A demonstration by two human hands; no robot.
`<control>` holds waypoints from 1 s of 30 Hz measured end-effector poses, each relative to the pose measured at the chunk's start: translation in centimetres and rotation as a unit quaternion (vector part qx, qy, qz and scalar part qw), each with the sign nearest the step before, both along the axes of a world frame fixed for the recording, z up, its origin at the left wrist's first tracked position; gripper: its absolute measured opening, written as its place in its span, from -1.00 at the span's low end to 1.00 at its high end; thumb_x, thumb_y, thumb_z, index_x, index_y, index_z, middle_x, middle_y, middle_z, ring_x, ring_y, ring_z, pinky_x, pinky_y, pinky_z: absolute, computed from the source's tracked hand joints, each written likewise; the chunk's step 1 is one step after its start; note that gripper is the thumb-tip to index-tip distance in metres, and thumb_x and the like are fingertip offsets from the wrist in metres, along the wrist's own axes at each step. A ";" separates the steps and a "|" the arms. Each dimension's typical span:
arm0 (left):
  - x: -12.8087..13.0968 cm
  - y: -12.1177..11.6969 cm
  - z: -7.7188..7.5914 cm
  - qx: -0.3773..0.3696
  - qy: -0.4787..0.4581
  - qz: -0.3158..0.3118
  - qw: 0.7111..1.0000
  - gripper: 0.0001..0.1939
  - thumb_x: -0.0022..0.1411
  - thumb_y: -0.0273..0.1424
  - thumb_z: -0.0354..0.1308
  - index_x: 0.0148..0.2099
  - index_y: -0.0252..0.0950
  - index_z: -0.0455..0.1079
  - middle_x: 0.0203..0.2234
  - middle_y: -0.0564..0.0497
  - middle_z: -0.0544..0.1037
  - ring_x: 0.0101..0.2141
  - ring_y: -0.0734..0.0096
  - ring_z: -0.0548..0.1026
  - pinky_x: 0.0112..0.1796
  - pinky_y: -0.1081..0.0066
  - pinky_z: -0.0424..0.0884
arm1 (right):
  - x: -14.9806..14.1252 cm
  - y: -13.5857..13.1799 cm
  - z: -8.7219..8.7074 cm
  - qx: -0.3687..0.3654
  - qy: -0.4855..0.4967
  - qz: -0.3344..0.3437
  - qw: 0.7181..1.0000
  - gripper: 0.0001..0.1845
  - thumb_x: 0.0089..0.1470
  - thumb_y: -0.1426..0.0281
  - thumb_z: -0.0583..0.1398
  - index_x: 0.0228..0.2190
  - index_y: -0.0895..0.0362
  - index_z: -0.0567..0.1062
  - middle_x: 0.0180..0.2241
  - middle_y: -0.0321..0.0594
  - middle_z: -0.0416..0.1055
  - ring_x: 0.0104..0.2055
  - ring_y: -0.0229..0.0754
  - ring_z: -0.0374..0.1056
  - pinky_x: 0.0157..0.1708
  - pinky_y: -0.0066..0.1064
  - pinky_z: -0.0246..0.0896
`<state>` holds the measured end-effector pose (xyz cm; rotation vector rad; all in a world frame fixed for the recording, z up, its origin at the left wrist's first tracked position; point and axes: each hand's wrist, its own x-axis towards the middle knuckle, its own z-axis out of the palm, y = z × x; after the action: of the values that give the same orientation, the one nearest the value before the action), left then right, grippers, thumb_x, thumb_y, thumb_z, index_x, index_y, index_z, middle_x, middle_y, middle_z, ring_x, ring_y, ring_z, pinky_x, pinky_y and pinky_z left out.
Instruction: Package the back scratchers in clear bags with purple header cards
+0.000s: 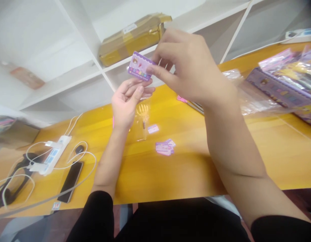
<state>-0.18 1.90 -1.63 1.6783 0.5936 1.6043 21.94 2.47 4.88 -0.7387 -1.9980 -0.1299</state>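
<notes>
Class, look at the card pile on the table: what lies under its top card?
Under the top card, edges of other purple-and-white cards stick out. Their middles are covered, so their full faces and number cannot be told.

Table [185, 174]: wooden; bears power strip [53, 156], phone [71, 181], small purple cards [165, 147], clear plastic bags.
Shelf [188, 23]: white; bears taped cardboard box [131, 38].
</notes>
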 end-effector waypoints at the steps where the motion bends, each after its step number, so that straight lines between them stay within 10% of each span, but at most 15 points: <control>1: 0.0 0.0 0.0 0.000 0.001 0.002 1.000 -0.65 0.38 -0.09 0.54 0.06 -0.14 0.63 -0.01 -0.03 0.81 0.03 0.09 0.81 0.03 0.22 0.82 | 0.0 0.1 0.0 0.002 -0.001 -0.004 1.000 -0.78 0.48 0.29 0.30 -0.24 0.14 0.55 -0.11 -0.20 0.50 -0.20 -0.25 0.33 -0.12 -0.32 0.17; 30: 0.0 0.7 -0.3 0.005 -0.005 0.003 1.000 -0.54 0.34 -0.02 0.56 0.08 -0.16 0.58 -0.12 -0.05 0.80 0.02 0.02 0.81 0.01 0.16 0.81 | 0.8 0.1 0.2 -0.013 -0.050 0.006 0.999 -0.77 0.44 0.22 0.28 -0.24 0.11 0.55 -0.12 -0.13 0.50 -0.12 -0.13 0.36 -0.07 -0.28 0.17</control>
<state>-0.21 2.58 -1.90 1.6749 0.5869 1.6218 22.72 2.61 5.08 -0.7504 -2.1031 -0.1362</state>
